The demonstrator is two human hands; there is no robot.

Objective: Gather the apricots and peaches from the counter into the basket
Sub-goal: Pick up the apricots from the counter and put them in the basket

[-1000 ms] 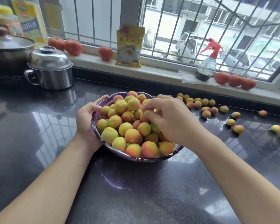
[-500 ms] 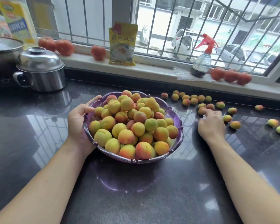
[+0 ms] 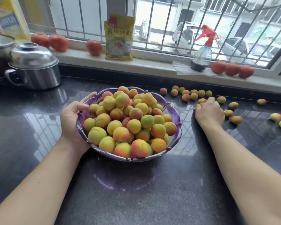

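A purple plastic basket [image 3: 175, 114] stands mid-counter, heaped with yellow, orange and reddish apricots and peaches [image 3: 130, 120]. My left hand [image 3: 72, 117] grips the basket's left rim. Several loose fruits [image 3: 194, 96] lie in a cluster on the dark counter behind and right of the basket, with more scattered farther right [image 3: 236, 119]. My right hand [image 3: 209, 111] lies palm down on the counter at the near edge of that cluster, fingers curled over one or two small fruits [image 3: 202, 100]. Whether the hand has closed on them is hidden.
A steel pot with lid [image 3: 34, 69] stands at back left. On the windowsill are tomatoes [image 3: 58, 43], a yellow packet [image 3: 119, 38], a spray bottle [image 3: 201, 54] and more tomatoes [image 3: 232, 69]. The polished black counter [image 3: 136, 192] stretches toward me.
My right hand left the top of the fruit pile, swung right to the loose fruits and now sits a little farther into the cluster. My left hand stayed on the rim.
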